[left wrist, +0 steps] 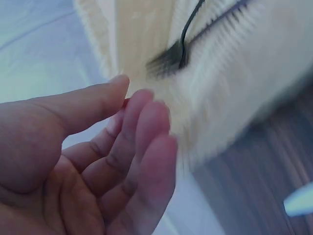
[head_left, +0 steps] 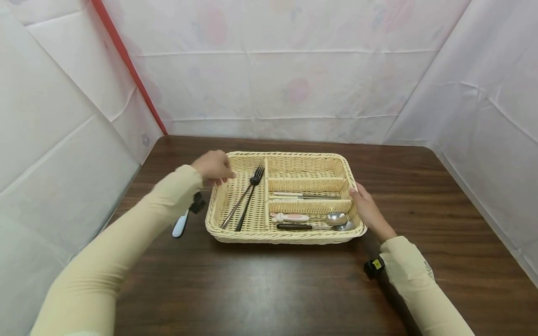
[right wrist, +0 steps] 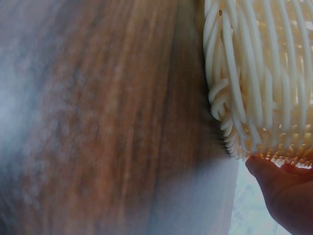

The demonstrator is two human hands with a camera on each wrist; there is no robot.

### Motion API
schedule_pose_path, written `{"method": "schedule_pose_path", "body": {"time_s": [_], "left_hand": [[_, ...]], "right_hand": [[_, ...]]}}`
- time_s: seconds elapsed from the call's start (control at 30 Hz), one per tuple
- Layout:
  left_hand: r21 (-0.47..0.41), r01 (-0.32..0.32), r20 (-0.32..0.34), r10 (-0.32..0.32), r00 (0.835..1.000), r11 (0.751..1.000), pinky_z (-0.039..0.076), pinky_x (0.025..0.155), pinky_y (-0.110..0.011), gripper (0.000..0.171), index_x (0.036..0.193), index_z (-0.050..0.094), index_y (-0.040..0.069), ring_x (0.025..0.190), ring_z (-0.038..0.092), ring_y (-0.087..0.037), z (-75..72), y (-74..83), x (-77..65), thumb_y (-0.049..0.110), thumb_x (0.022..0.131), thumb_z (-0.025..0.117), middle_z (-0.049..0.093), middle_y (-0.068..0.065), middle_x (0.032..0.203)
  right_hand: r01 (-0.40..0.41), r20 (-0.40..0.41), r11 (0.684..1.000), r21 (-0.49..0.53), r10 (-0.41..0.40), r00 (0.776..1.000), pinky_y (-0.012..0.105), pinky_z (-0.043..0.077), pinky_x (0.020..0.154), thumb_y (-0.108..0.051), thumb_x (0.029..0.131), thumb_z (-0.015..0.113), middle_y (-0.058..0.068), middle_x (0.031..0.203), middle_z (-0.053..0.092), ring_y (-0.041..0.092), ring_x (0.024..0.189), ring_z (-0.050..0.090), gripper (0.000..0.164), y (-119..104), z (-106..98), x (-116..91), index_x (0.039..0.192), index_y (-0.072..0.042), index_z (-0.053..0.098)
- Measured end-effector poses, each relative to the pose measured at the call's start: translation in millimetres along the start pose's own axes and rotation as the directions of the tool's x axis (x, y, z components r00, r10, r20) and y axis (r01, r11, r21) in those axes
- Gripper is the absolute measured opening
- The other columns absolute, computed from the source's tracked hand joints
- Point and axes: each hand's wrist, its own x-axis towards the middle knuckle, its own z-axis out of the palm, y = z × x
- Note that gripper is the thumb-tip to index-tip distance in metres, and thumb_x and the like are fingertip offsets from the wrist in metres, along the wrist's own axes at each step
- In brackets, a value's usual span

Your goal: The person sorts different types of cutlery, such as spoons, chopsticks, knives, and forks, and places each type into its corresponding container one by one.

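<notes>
A cream woven basket [head_left: 286, 240] with compartments stands on the table. Inside its left compartment lie two dark forks [head_left: 247, 205], tines crossing toward the back. My left hand [head_left: 212, 165] hovers at the basket's back left corner; in the left wrist view its thumb and fingers are loosely bent with nothing between them. With my right hand [head_left: 370, 212] I grip the basket's right rim, and the right wrist view shows the thumb [right wrist: 264, 171] against the weave. Chopsticks [head_left: 321, 196] lie in a right-hand compartment. In the front one are a rabbit-handled spoon [head_left: 296, 218] and a dark-handled spoon [head_left: 296, 227].
Left of the basket, a utensil with a pale blue handle [head_left: 179, 227] lies on the dark wooden table [head_left: 269, 289], partly hidden by the left wrist camera [head_left: 197, 203]. Pale sheeting [head_left: 269, 84] hangs behind the table and along both sides.
</notes>
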Motion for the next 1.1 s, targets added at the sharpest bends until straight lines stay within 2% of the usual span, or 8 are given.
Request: {"method": "schedule_pose_path", "body": {"time_s": [0.1,0.17,0.27,0.43,0.57,0.77,0.87,1.1], "left_hand": [[0.043,0.029,-0.1,-0.025,0.995,0.999,0.046,0.048,-0.03,0.02,0.078,0.067,0.002,0.051,0.054,-0.015,-12.4,-21.5,-20.4,0.018,0.09,0.062,0.06,-0.005,0.062],[0.057,0.06,-0.125,-0.053,0.991,0.997,0.043,0.047,-0.029,0.026,0.067,0.063,0.005,0.048,0.049,-0.013,-13.5,-38.3,-26.5,0.019,0.09,0.062,0.054,-0.002,0.055],[0.042,0.123,-0.099,-0.118,0.988,0.992,0.041,0.045,-0.028,0.032,0.061,0.057,0.007,0.046,0.047,-0.013,-4.6,-63.6,-31.6,0.021,0.089,0.063,0.049,0.0,0.051],[0.059,0.215,-0.025,-0.213,0.977,0.975,0.045,0.046,-0.027,0.029,0.08,0.055,-0.004,0.051,0.052,-0.015,18.5,-94.1,-44.6,0.021,0.087,0.066,0.053,-0.006,0.06],[0.091,0.221,-0.04,-0.219,0.975,0.971,0.043,0.043,-0.024,0.031,0.082,0.053,-0.006,0.047,0.052,-0.015,30.2,-101.5,-50.8,0.02,0.083,0.07,0.054,-0.009,0.061],[0.061,0.21,-0.056,-0.207,0.977,0.976,0.043,0.041,-0.022,0.028,0.078,0.053,-0.003,0.045,0.054,-0.014,38.0,-101.6,-43.7,0.019,0.082,0.071,0.056,-0.012,0.064],[0.061,0.208,-0.061,-0.204,0.977,0.976,0.044,0.04,-0.022,0.024,0.075,0.052,-0.002,0.043,0.054,-0.015,40.7,-103.4,-41.8,0.014,0.082,0.067,0.055,-0.012,0.063],[0.029,0.201,-0.08,-0.198,0.977,0.979,0.049,0.042,-0.027,0.023,0.073,0.051,-0.001,0.044,0.059,-0.018,43.5,-105.0,-43.9,0.015,0.081,0.065,0.056,-0.013,0.061]], "right_hand": [[0.006,0.008,1.0,0.012,-0.006,1.0,0.049,0.021,0.11,-0.019,0.104,0.026,0.03,0.148,0.023,0.039,0.134,0.026,0.052,0,0,-1,0.149,0.003,0.012],[0.006,0.005,1.0,0.006,-0.006,1.0,0.05,0.021,0.109,-0.019,0.105,0.025,0.03,0.149,0.022,0.04,0.135,0.025,0.052,-1,-3,-2,0.15,0.003,0.01],[-0.013,-0.002,1.0,0.012,0.013,1.0,0.05,0.023,0.108,-0.019,0.105,0.025,0.03,0.149,0.022,0.04,0.134,0.026,0.052,0,-5,-4,0.15,0.002,0.01],[-0.021,0.013,0.999,0.035,0.021,1.0,0.05,0.025,0.108,-0.02,0.105,0.026,0.03,0.148,0.023,0.041,0.133,0.028,0.053,2,0,-1,0.15,0.002,0.011],[-0.008,0.013,0.999,0.037,0.007,1.0,0.049,0.023,0.109,-0.02,0.105,0.027,0.03,0.149,0.023,0.039,0.135,0.027,0.053,1,2,0,0.15,0.003,0.011],[-0.014,-0.023,1.0,0.004,0.014,1.0,0.048,0.02,0.11,-0.02,0.105,0.026,0.029,0.149,0.023,0.038,0.135,0.025,0.052,2,-2,-1,0.149,0.003,0.013],[-0.016,-0.011,1.0,-0.006,0.016,1.0,0.048,0.021,0.11,-0.022,0.105,0.026,0.029,0.149,0.023,0.038,0.135,0.025,0.053,3,-1,-2,0.15,0.002,0.013],[0.0,0.012,0.998,0.06,0.0,1.0,0.049,0.022,0.11,-0.016,0.105,0.025,0.031,0.148,0.023,0.04,0.134,0.026,0.051,3,2,-1,0.149,0.005,0.011]]}}
